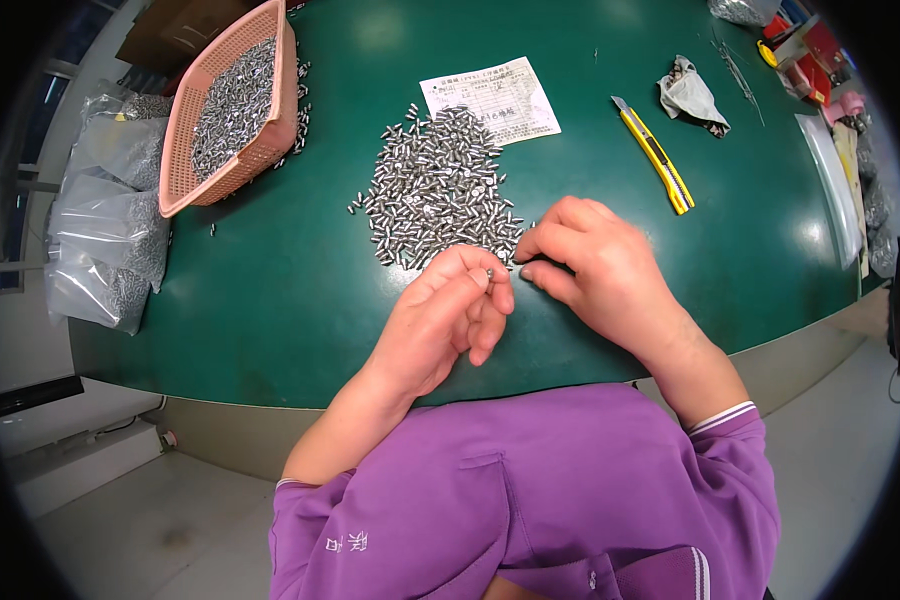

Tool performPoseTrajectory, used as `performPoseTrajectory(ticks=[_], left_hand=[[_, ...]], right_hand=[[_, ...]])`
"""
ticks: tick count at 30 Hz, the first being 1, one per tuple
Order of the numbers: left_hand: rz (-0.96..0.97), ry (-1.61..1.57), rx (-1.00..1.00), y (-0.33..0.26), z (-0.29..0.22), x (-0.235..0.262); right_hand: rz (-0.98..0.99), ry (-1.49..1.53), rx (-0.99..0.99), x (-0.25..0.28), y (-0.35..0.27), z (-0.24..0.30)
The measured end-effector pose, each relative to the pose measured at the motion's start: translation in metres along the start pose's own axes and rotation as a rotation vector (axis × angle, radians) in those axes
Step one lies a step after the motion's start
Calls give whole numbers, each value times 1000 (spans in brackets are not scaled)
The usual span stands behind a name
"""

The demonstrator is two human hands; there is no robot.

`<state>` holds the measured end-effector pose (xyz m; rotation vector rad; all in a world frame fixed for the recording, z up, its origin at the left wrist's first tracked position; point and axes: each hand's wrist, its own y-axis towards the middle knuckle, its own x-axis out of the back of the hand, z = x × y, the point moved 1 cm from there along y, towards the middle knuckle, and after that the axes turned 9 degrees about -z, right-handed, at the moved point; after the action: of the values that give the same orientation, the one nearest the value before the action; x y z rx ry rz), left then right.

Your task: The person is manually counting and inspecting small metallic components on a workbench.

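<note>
My left hand [450,310] pinches one small metal pin [489,272], right hand [595,270] fingers curled at the loose pile [440,185]; basket [270,150] part full, most of the pile left.

Bare green table [300,300] leftward; screw pile [438,190] just ahead.
</note>
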<state>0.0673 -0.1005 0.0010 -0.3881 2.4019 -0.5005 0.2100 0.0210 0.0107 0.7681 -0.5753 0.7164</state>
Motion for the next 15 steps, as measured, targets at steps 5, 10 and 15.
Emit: performPoseTrajectory(ticks=[5, 10, 15], left_hand=[[1, 25, -55, 1, 2, -2], [4, 42, -44, 1, 1, 0], [-32, 64, -91, 2, 3, 2]], right_hand=[[24, -27, 25, -5, -2, -3], [34, -52, 20, -6, -2, -3], [21, 43, -12, -3, 0, 0]])
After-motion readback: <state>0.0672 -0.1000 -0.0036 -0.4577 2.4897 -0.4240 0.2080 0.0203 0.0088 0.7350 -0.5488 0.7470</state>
